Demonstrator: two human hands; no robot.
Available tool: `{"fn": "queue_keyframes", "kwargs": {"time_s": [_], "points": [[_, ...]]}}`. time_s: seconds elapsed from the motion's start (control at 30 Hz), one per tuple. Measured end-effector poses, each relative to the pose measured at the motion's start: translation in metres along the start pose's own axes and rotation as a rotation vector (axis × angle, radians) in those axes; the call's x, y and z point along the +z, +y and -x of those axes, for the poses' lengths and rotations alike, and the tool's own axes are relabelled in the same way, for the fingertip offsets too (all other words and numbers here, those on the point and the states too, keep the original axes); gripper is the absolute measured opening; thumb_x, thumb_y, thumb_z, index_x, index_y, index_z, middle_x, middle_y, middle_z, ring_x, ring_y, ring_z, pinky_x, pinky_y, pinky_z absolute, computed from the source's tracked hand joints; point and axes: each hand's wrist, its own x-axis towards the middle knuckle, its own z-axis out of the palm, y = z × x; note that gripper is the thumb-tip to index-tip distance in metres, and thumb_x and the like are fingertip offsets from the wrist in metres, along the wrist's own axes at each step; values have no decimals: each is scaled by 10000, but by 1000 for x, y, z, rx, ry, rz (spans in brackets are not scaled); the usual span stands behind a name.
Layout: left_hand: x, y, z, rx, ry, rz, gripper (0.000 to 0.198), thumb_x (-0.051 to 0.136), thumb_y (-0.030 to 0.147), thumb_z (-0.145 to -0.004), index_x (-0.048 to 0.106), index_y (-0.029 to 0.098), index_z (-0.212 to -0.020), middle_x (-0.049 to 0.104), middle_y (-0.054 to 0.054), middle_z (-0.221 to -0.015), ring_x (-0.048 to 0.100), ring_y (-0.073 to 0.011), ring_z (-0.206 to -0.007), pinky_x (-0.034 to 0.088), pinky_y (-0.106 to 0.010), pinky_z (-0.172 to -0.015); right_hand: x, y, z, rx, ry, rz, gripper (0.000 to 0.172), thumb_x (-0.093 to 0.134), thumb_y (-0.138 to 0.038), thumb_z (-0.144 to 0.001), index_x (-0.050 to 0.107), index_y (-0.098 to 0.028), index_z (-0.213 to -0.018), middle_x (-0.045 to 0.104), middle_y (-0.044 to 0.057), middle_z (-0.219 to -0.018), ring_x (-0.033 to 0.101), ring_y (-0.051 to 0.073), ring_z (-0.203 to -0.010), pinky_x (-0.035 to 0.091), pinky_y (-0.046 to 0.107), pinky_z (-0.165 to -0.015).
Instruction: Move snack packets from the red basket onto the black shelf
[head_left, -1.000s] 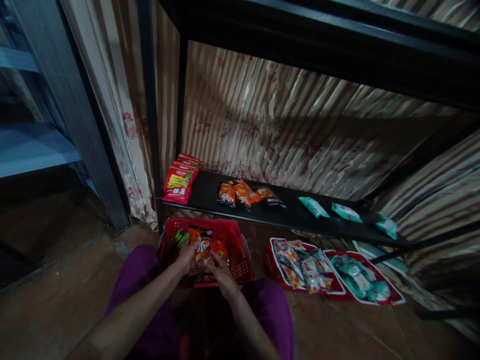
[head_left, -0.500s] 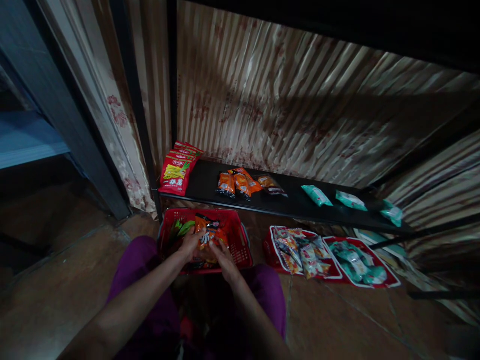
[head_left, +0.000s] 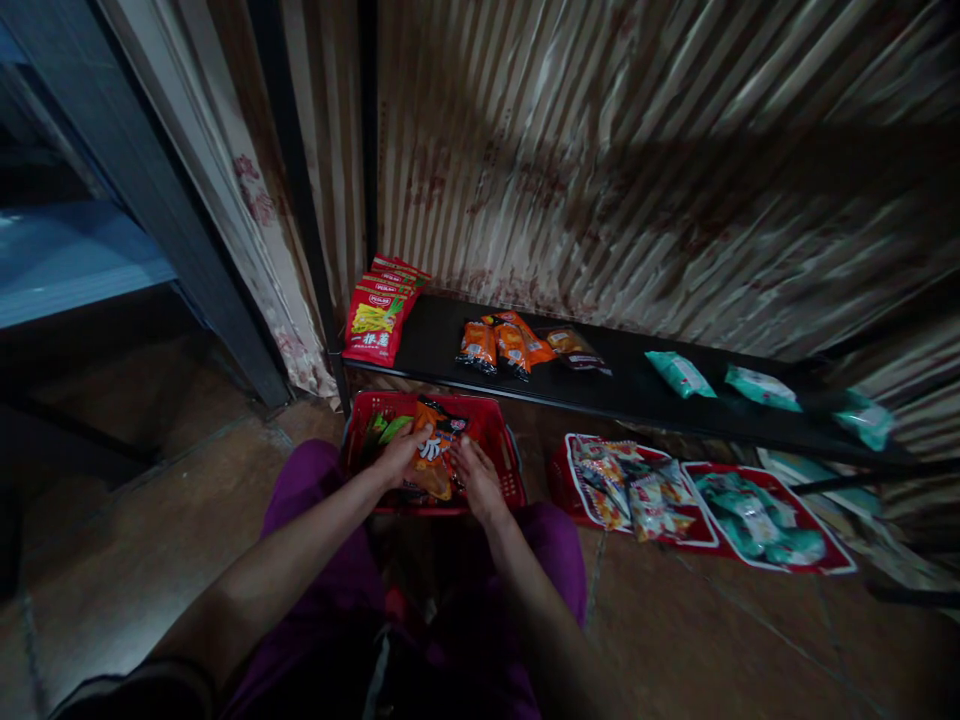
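Orange packet (head_left: 434,466) is between left hand (head_left: 400,457) and right hand (head_left: 480,480), over the left red basket (head_left: 511,468). Left hand grips its left side; can't tell if right hand grips.

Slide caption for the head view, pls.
Left hand holds an orange snack packet, right hand beside it, at a red basket by a black shelf.

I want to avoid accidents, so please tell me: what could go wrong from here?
The left hand holds the orange bag by its side; whether the right hand grips it is unclear, so it might slip into the red basket. Small orange packets lie near the front edge of the shelf, so a careless movement could knock them off.
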Motion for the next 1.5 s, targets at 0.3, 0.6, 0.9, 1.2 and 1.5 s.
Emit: {"fn": "queue_keyframes", "kwargs": {"time_s": [0.3,0.6,0.9,1.2,1.5], "points": [[7,8,17,69,-98,-111,448,814,334,-612,653,162,-993,696,-99,-968,644,-278,-947,511,-306,-743,12,-39,-7,11,73,-102,451,843,-402,-508,651,-182,-852,710,7,-754,661,150,-663,537,256,-611],[16,46,33,220,-297,-37,430,760,490,-634,655,169,-901,700,-54,-915,635,-202,-886,472,-284,-793,22,-75,-4,-86,40,-151,390,853,-379,-489,638,-184,-750,688,-9,-668,628,133,-583,506,236,-541],[36,76,48,315,-151,-21,357,768,456,-573,642,151,-707,659,-12,-678,582,-128,-604,429,-229,-580,38,-99,24,-163,17,-168,311,833,-356,-515,650,-207,-717,689,-41,-632,610,119,-533,493,239,-555],[49,80,59,451,-4,5,332,706,458,-641,549,165,-636,547,43,-544,480,-95,-482,354,-208,-477,50,-113,36,-263,66,-208,284,813,-375,-531,628,-186,-632,657,-52,-562,562,100,-484,434,220,-503],[49,101,57,321,-145,-31,351,773,455,-583,638,148,-687,648,-7,-673,553,-109,-595,423,-231,-609,42,-136,28,-216,184,-251,256,809,-291,-519,587,-181,-580,638,-52,-529,568,99,-458,479,225,-476]]}}
